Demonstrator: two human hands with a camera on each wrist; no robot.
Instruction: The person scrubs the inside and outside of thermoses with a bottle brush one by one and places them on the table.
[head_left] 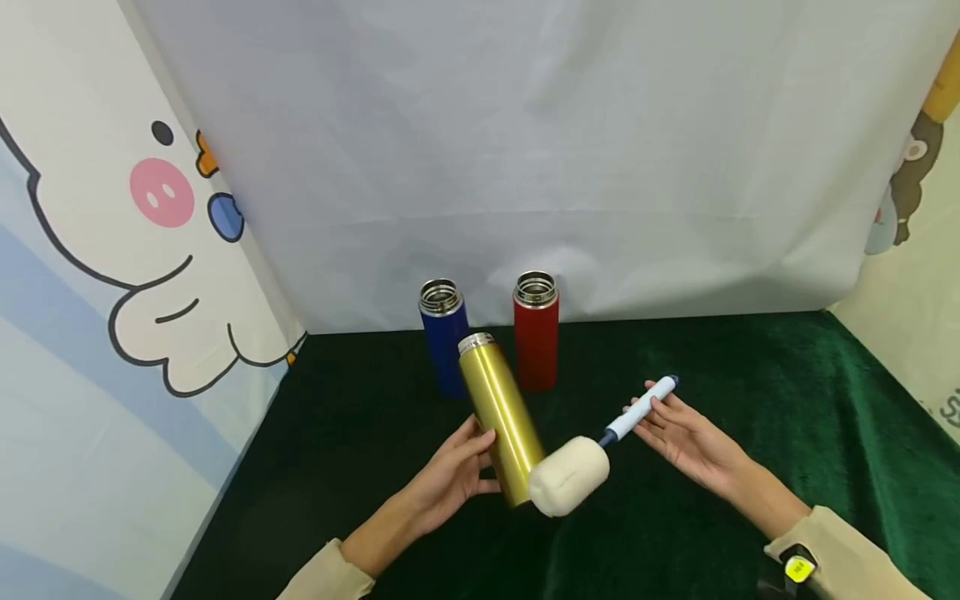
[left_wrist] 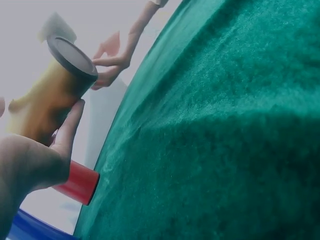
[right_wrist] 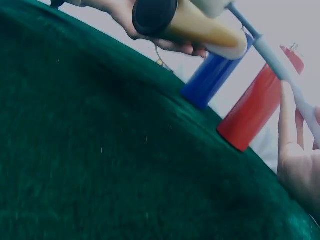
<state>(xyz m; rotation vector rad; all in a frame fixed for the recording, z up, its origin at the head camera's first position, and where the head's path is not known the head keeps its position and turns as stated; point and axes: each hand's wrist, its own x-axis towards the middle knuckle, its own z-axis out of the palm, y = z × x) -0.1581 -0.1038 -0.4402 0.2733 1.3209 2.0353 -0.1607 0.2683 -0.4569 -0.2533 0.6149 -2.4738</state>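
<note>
My left hand (head_left: pixel 450 479) grips a gold thermos bottle (head_left: pixel 501 412) around its lower half. The bottle is tilted, its silver mouth up and to the left, and its dark base (right_wrist: pixel 154 16) faces the right wrist camera. My right hand (head_left: pixel 693 442) holds a bottle brush by its pale blue handle (head_left: pixel 639 410) between thumb and fingers. The brush's cream sponge head (head_left: pixel 568 477) points down-left and overlaps the lower end of the gold bottle in the head view. Whether sponge and bottle touch, I cannot tell.
Behind the gold bottle stand a blue bottle (head_left: pixel 444 342) and a red bottle (head_left: pixel 537 333), both upright with uncovered steel mouths. A dark green velvet cloth (head_left: pixel 360 400) covers the table. A pale curtain (head_left: pixel 555 167) hangs at the back, with cartoon-printed panels at the sides.
</note>
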